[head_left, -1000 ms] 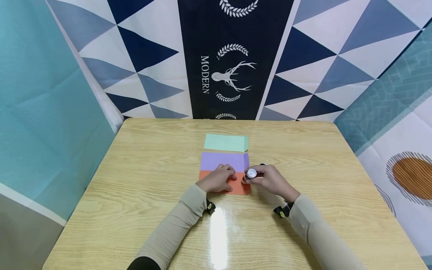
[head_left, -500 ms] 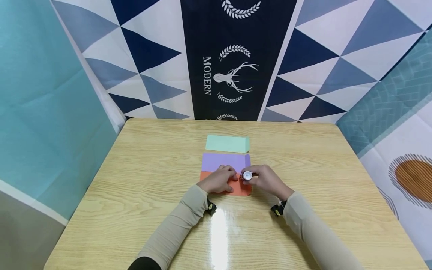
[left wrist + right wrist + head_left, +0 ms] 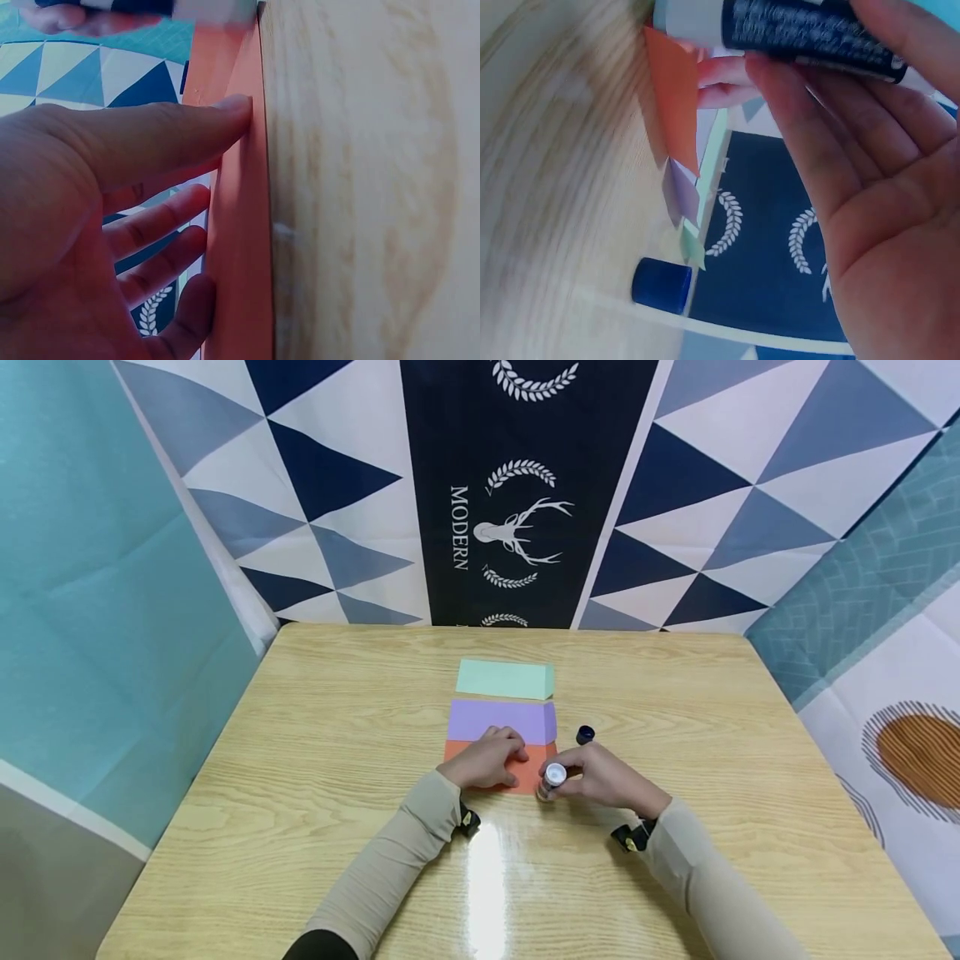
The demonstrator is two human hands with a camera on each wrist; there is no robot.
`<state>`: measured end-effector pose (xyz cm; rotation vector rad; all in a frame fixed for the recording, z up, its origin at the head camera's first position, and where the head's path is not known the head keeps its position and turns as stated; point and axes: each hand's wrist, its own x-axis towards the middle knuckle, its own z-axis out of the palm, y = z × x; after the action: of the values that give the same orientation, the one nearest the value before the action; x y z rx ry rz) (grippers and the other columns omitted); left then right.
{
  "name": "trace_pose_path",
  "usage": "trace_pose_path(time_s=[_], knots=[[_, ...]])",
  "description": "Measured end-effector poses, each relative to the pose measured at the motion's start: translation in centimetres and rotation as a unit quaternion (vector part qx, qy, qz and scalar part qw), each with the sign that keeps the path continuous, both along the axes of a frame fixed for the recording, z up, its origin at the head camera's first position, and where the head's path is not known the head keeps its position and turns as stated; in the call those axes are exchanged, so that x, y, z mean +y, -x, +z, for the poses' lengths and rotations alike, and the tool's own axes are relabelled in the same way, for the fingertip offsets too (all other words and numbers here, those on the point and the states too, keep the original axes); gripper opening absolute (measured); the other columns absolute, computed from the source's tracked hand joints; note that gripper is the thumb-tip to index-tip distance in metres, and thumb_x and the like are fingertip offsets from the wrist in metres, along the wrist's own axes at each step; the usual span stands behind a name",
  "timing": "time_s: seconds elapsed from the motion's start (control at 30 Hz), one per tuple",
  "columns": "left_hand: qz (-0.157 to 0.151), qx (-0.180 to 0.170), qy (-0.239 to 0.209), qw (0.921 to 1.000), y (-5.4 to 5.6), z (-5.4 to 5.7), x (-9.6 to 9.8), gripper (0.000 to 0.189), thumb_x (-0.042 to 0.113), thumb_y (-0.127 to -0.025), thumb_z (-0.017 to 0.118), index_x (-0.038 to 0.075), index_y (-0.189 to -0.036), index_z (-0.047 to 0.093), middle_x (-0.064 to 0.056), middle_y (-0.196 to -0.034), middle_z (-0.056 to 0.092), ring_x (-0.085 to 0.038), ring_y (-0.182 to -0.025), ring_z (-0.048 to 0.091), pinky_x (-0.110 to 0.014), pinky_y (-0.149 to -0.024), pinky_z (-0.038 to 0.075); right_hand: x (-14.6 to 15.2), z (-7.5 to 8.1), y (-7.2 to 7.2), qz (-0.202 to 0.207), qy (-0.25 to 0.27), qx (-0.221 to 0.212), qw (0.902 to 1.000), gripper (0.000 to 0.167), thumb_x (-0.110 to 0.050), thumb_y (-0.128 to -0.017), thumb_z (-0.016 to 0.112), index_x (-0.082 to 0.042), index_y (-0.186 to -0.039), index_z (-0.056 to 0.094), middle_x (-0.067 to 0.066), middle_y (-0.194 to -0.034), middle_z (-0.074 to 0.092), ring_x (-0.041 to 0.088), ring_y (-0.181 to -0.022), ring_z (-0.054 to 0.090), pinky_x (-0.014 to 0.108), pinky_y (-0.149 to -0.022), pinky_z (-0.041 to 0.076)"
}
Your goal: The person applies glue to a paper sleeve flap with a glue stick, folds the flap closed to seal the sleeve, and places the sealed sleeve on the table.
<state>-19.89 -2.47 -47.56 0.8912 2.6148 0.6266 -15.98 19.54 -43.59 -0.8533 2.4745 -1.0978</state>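
Observation:
An orange envelope (image 3: 531,760) lies flat on the table, its right-hand flap (image 3: 676,105) opened out. Across it rests my left hand (image 3: 483,762), thumb and fingertips touching the paper, as the left wrist view also shows. Between thumb and fingers, my right hand (image 3: 606,775) grips a glue stick (image 3: 552,779) with a white body and a dark blue label. The stick is over the near corner of the envelope's right edge; whether it touches the paper is unclear. A dark blue cap (image 3: 585,734) sits on the table just beyond my right hand.
Beyond the orange envelope lie a purple envelope (image 3: 495,720) and, farther back, a light green envelope (image 3: 501,678), flaps also to the right. The wooden table (image 3: 337,735) ends at a patterned curtain (image 3: 510,527) behind.
My right hand has moved the glue stick nearer to me along the envelope's right edge, bringing the cap into fuller view. My left hand has stayed put.

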Motion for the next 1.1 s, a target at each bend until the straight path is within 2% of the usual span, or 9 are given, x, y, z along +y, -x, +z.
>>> trace_pose_path(time_s=[0.07,0.13,0.27,0.37,0.7,0.87,1.1], knots=[[-0.002,0.000,0.001,1.0000,0.0,0.1,-0.1,0.034,0.022,-0.085,0.076,0.013,-0.116,0.065,-0.002,-0.133,0.051,-0.021,-0.125,0.042,-0.032,-0.107,0.039,0.2,0.1,0.0,-0.021,0.007,-0.005,0.9997,0.018,-0.018,-0.082,0.079,-0.010,-0.097,0.075,0.000,-0.091,0.074,0.002,-0.084,0.065,0.022,-0.076,0.054],[-0.003,-0.002,0.002,1.0000,0.0,0.1,-0.2,0.034,0.022,-0.086,0.075,0.013,-0.117,0.065,-0.002,-0.134,0.051,-0.021,-0.125,0.042,-0.032,-0.107,0.039,0.4,0.2,0.1,-0.059,0.016,0.003,0.9981,0.022,-0.019,-0.081,0.079,-0.008,-0.100,0.074,0.004,-0.092,0.074,0.006,-0.084,0.066,0.022,-0.075,0.055],[-0.005,-0.004,0.010,0.9999,0.1,0.1,-0.2,0.034,0.023,-0.088,0.073,0.013,-0.120,0.065,-0.002,-0.137,0.050,-0.020,-0.128,0.041,-0.033,-0.108,0.039,0.7,0.1,0.5,-0.138,0.023,0.046,0.9891,0.024,-0.019,-0.082,0.078,-0.004,-0.100,0.073,0.008,-0.091,0.073,0.011,-0.080,0.066,0.021,-0.071,0.054],[-0.005,-0.006,0.016,0.9998,0.1,0.1,0.0,0.033,0.023,-0.089,0.071,0.014,-0.120,0.064,-0.001,-0.137,0.049,-0.020,-0.127,0.041,-0.032,-0.108,0.039,0.9,-0.1,0.7,-0.167,0.029,0.053,0.9842,0.023,-0.019,-0.082,0.078,-0.003,-0.098,0.073,0.009,-0.089,0.074,0.013,-0.076,0.066,0.022,-0.068,0.054],[0.000,0.021,0.055,0.9982,0.1,0.4,0.8,0.026,0.025,-0.088,0.071,0.015,-0.111,0.064,0.000,-0.128,0.051,-0.017,-0.112,0.042,-0.027,-0.095,0.044,0.7,-0.2,1.3,-0.165,0.034,0.048,0.9845,0.024,-0.023,-0.082,0.079,-0.006,-0.098,0.073,0.006,-0.088,0.073,0.013,-0.075,0.065,0.022,-0.067,0.053],[0.001,0.028,0.055,0.9981,0.0,0.4,0.9,0.026,0.024,-0.086,0.072,0.015,-0.109,0.065,0.000,-0.123,0.053,-0.016,-0.107,0.043,-0.026,-0.089,0.045,0.9,0.0,1.5,-0.167,0.037,0.046,0.9842,0.022,-0.022,-0.082,0.079,-0.007,-0.097,0.073,0.007,-0.089,0.073,0.013,-0.075,0.066,0.022,-0.067,0.053],[-0.007,0.059,0.069,0.9959,0.3,0.6,1.2,0.023,0.026,-0.085,0.074,0.016,-0.104,0.066,0.001,-0.114,0.056,-0.014,-0.097,0.044,-0.024,-0.082,0.043,1.2,0.2,1.6,-0.172,0.033,0.049,0.9833,0.024,-0.023,-0.083,0.078,-0.005,-0.099,0.072,0.007,-0.088,0.073,0.013,-0.075,0.065,0.023,-0.067,0.053]])
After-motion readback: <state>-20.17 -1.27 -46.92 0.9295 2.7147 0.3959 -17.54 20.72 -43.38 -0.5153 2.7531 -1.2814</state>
